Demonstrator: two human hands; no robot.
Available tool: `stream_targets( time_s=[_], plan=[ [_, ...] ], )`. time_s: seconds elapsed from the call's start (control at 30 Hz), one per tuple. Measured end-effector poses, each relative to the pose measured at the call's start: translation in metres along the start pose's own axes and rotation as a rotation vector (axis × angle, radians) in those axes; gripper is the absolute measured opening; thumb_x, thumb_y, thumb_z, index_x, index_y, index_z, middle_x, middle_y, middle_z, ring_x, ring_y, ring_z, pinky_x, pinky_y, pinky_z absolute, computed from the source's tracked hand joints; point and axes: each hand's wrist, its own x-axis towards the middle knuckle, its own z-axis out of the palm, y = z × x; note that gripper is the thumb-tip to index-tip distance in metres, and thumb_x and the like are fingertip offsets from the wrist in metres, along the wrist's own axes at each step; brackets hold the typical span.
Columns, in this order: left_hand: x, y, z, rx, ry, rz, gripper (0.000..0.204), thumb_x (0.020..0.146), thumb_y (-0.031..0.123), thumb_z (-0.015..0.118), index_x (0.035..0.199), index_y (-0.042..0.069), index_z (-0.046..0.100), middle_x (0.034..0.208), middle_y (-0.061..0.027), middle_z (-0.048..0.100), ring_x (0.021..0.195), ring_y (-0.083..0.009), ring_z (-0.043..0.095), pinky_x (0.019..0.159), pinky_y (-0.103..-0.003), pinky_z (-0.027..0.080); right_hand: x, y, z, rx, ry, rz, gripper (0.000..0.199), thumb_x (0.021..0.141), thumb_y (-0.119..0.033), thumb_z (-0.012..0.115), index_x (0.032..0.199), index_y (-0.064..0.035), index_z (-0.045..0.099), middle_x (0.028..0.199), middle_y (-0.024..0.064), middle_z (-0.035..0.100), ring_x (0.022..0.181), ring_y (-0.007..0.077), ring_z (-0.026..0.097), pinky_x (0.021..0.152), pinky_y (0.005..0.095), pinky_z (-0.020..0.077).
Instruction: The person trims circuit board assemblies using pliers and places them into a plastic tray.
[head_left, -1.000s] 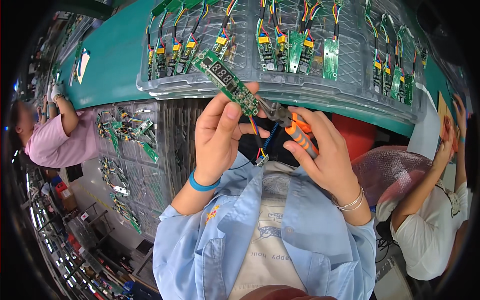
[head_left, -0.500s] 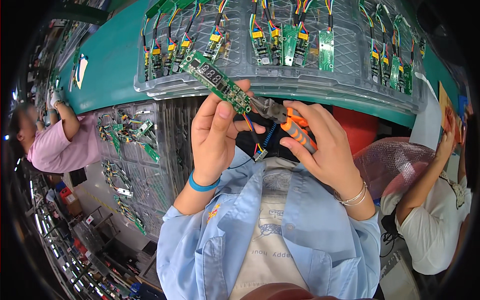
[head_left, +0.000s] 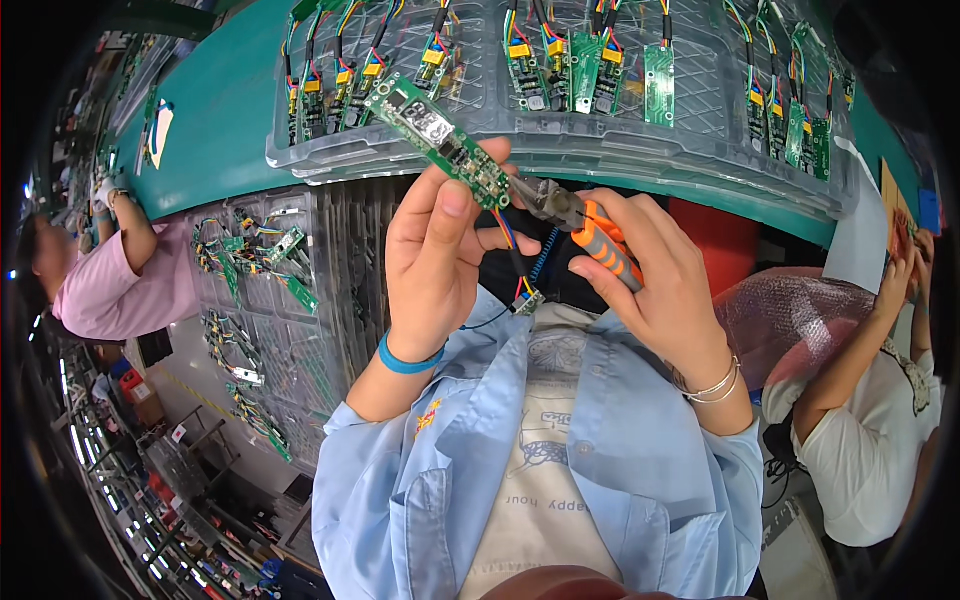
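Between its thumb and fingers, my left hand [head_left: 435, 240] grips a green circuit board [head_left: 455, 150] with a digit display, tilted with its far end up to the left. Colored wires [head_left: 515, 258] hang from the board's lower end down to a small connector board [head_left: 527, 302]. My right hand [head_left: 655, 275] is closed around the orange and grey handles of a pair of pliers [head_left: 605, 245]. The grey metal jaws [head_left: 548, 203] reach the board's lower right end, beside my left fingers. Whether they bite on anything there is hard to make out.
A clear plastic tray [head_left: 420, 160] of wired boards lies on the green table [head_left: 215, 130] ahead. More wired boards fill stacked trays [head_left: 330, 400] on my left. One person in pink [head_left: 130, 285] works at far left, another in white [head_left: 870, 440] at right, near bubble wrap [head_left: 790, 325].
The board has tilted a little, and its display now catches bright glare. Both hands have shifted slightly to the right, with the pliers still at the board's lower end.
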Motion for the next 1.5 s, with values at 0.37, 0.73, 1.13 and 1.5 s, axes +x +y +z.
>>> stream_targets(
  time_s=[0.37, 0.73, 1.13, 1.5],
  plan=[
    [0.042, 0.022, 0.018, -0.066, 0.199, 0.077, 0.039, 0.091, 0.024, 0.038, 0.121, 0.001, 0.035, 0.109, -0.0133, 0.049, 0.097, -0.0210, 0.052, 0.067, -0.029, 0.051, 0.001, -0.003, 0.029, 1.053, -0.026, 0.254, 0.039, 0.078, -0.013, 0.060, 0.113, -0.0031, 0.046, 0.087, 0.0031, 0.055, 0.066, 0.0099, 0.048, 0.058, 0.0223, 0.0398],
    [0.037, 0.010, 0.026, 0.014, -0.054, -0.011, 0.041, 0.089, 0.018, 0.042, 0.126, 0.015, 0.027, 0.115, -0.0168, 0.045, 0.094, -0.0237, 0.053, 0.068, -0.033, 0.051, 0.006, 0.001, 0.014, 1.372, -0.039, 0.412, 0.041, 0.078, -0.013, 0.061, 0.115, -0.0035, 0.045, 0.083, 0.0065, 0.056, 0.064, 0.0074, 0.047, 0.056, 0.0185, 0.0417],
    [0.028, 0.022, 0.031, 0.149, -0.202, 0.144, 0.076, 0.074, -0.010, 0.055, 0.133, 0.016, 0.014, 0.094, -0.0197, 0.056, 0.083, -0.0245, 0.058, 0.069, -0.028, 0.050, 0.000, 0.001, 0.010, 1.657, -0.183, 0.337, 0.044, 0.080, -0.010, 0.053, 0.120, -0.0010, 0.035, 0.096, 0.0159, 0.051, 0.073, 0.0150, 0.048, 0.060, 0.0260, 0.0446],
    [0.273, 0.154, 0.015, 1.531, 0.011, 0.065, 0.070, 0.071, 0.014, 0.065, 0.129, 0.007, 0.026, 0.095, -0.0148, 0.057, 0.075, -0.0186, 0.057, 0.061, -0.027, 0.049, -0.032, 0.030, -0.040, 1.452, 0.144, 0.050, 0.047, 0.081, -0.020, 0.047, 0.122, -0.0010, 0.032, 0.102, 0.0191, 0.050, 0.079, 0.0188, 0.049, 0.068, 0.0289, 0.0424]
  ],
)
